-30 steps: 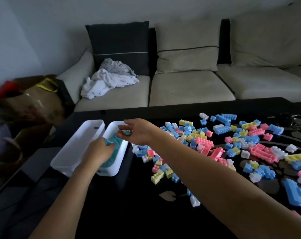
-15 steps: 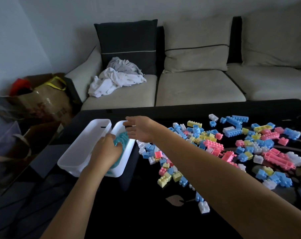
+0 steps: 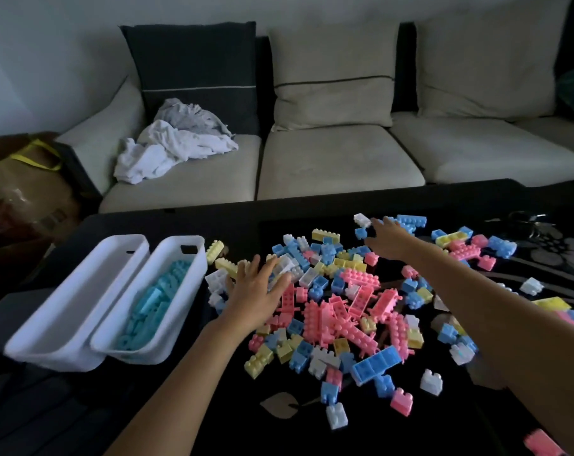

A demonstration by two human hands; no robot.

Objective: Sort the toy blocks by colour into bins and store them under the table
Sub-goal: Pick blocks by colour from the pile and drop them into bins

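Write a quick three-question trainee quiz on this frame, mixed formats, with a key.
1. True or false: the left bin holds more blocks than the right bin.
2. The blocks in the right bin are: A pink, B blue, C yellow.
3. Which reaches farther toward the sofa: the left hand or the right hand?

Key
1. False: no blocks show in the left bin.
2. B.
3. The right hand, at the far edge of the pile.
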